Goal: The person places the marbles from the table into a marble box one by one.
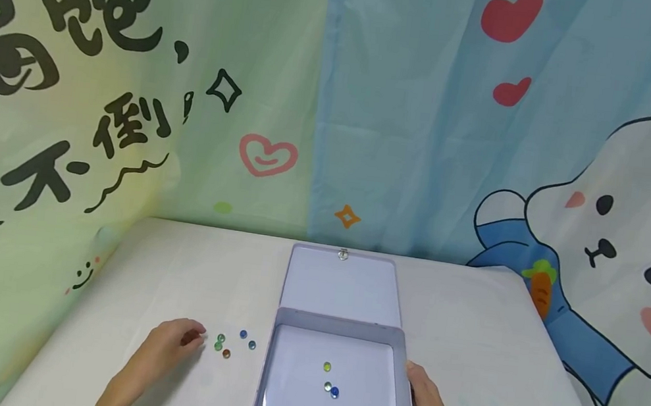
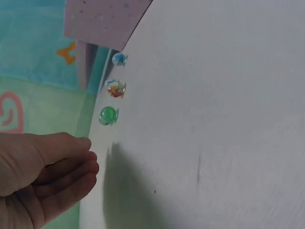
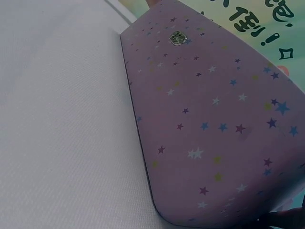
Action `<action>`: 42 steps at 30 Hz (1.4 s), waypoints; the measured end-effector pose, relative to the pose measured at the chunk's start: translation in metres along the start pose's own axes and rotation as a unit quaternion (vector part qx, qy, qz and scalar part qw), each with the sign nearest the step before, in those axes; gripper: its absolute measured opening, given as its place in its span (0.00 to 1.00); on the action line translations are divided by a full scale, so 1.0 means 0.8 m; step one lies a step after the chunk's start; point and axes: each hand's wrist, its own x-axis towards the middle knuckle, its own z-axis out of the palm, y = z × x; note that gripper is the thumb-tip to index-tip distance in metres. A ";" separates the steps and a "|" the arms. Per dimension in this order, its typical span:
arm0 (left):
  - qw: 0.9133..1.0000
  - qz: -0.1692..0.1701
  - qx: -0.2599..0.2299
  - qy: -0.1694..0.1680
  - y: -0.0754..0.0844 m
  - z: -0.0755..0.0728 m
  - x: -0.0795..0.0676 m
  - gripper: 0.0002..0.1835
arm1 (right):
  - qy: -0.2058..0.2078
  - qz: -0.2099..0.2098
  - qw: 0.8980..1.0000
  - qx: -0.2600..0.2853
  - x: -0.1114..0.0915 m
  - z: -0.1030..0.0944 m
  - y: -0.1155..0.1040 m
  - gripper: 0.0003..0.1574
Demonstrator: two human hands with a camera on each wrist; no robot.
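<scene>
My left hand hovers beside a loose group of glass marbles on the white table. Its fingers are loosely bent toward the thumb, with nothing visible between them; in the left wrist view this hand is just short of a green marble. My right hand rests against the right wall of a hinged metal box, fingertips at its rim. The box lies with its lid back. On its floor are several marbles, among them a blue one and a yellow-green one.
The white table extends to both sides of the box. Behind it hangs a printed curtain with hearts and a cartoon rabbit. Stars decorate the box's pink outside, which also carries a metal clasp.
</scene>
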 end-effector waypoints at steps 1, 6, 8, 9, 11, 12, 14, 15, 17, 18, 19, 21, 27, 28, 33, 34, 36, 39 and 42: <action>1.000 0.005 0.004 0.001 0.001 0.001 0.000 0.05 | -0.001 -0.001 1.000 0.000 0.001 0.000 0.000 0.48; 0.998 0.056 0.009 0.001 0.005 0.009 -0.001 0.05 | 0.001 -0.007 1.000 0.001 0.003 0.001 0.000 0.47; 0.998 0.064 0.004 0.006 0.006 0.013 -0.001 0.07 | 0.000 -0.007 1.000 0.002 0.004 0.001 -0.001 0.47; 0.998 0.065 0.002 0.009 0.006 0.015 -0.001 0.07 | -0.001 -0.008 1.000 0.000 0.004 0.001 -0.001 0.47; 0.997 0.071 0.004 0.014 0.007 0.018 0.000 0.08 | 0.001 -0.008 1.000 0.001 0.003 0.001 -0.002 0.47; 0.997 0.075 0.007 0.017 0.007 0.020 0.000 0.08 | 0.003 -0.010 1.000 0.000 0.003 0.001 -0.002 0.46; 0.996 0.087 0.015 0.023 0.007 0.023 0.001 0.08 | 0.005 -0.016 1.000 -0.004 0.003 0.001 -0.002 0.46; 0.995 0.095 0.019 0.025 0.007 0.024 0.001 0.08 | 0.007 -0.019 1.000 -0.006 0.003 0.001 -0.002 0.46; 0.994 0.105 0.026 0.028 0.008 0.027 0.001 0.08 | 0.009 -0.021 1.000 -0.007 0.002 0.001 -0.002 0.45; 0.993 0.108 0.030 0.030 0.008 0.028 0.001 0.08 | 0.010 -0.021 1.000 -0.008 0.003 0.001 -0.002 0.45; 0.993 0.110 0.032 0.031 0.008 0.029 0.001 0.07 | 0.010 -0.020 1.000 -0.008 0.003 0.002 -0.001 0.44; 0.993 0.106 0.034 0.030 0.009 0.030 0.001 0.07 | 0.013 -0.023 1.000 -0.011 0.002 0.002 -0.001 0.43; 0.994 0.100 0.040 0.025 0.010 0.031 -0.001 0.07 | 0.018 -0.030 0.999 -0.010 0.001 0.001 0.002 0.40; 0.994 0.102 0.040 0.022 0.010 0.031 -0.001 0.07 | 0.018 -0.031 0.999 -0.009 0.001 0.001 0.002 0.40; 0.992 0.113 0.046 0.011 0.012 0.029 -0.002 0.07 | 0.017 -0.023 1.000 -0.003 0.000 0.001 0.001 0.42; 0.993 0.111 0.048 0.009 0.013 0.028 -0.002 0.07 | 0.017 -0.022 1.000 -0.003 0.000 0.001 0.001 0.42; 0.993 0.102 0.054 0.003 0.016 0.027 -0.003 0.07 | 0.018 -0.023 1.000 -0.005 0.000 0.001 0.001 0.42; 0.994 0.085 0.065 -0.001 0.022 0.028 -0.003 0.07 | 0.015 -0.022 1.000 -0.007 0.000 0.001 0.001 0.42; 0.994 0.078 0.075 0.002 0.025 0.028 -0.005 0.07 | 0.008 -0.018 1.000 -0.007 0.001 0.001 0.002 0.44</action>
